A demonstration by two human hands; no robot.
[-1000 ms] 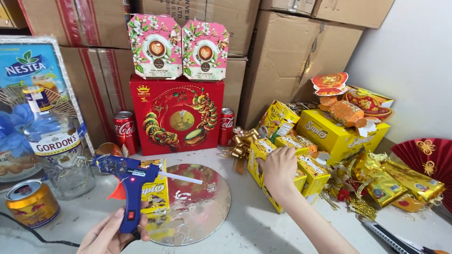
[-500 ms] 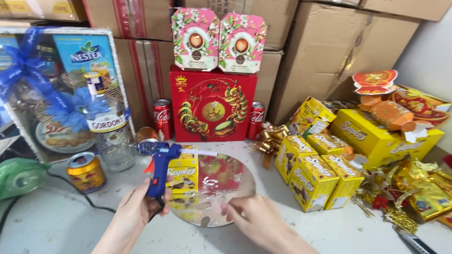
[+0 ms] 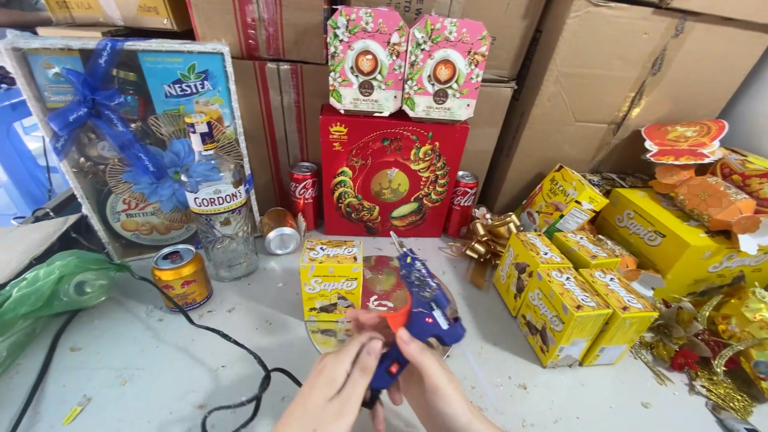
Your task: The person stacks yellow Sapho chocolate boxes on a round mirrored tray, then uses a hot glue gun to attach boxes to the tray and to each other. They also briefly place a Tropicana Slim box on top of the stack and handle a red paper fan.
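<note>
Both hands are now gripping the blue glue gun [image 3: 422,308]: the right hand [image 3: 436,388] has come over from the yellow boxes [image 3: 560,308], joining the left hand [image 3: 340,392].

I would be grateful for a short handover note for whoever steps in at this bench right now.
Left hand: fingertips at the orange trigger of the blue glue gun, steadying it.
Right hand: wrapped round the gun's grip; nozzle points up and away, toward the red gift box.
Things: one small yellow box stands on the round mirrored disc, just left of the gun. More yellow boxes wait on the right. The gun's black cord trails left across the table.
Done: one box stands on the disc.
Left: whether it is glued cannot be told.
</note>
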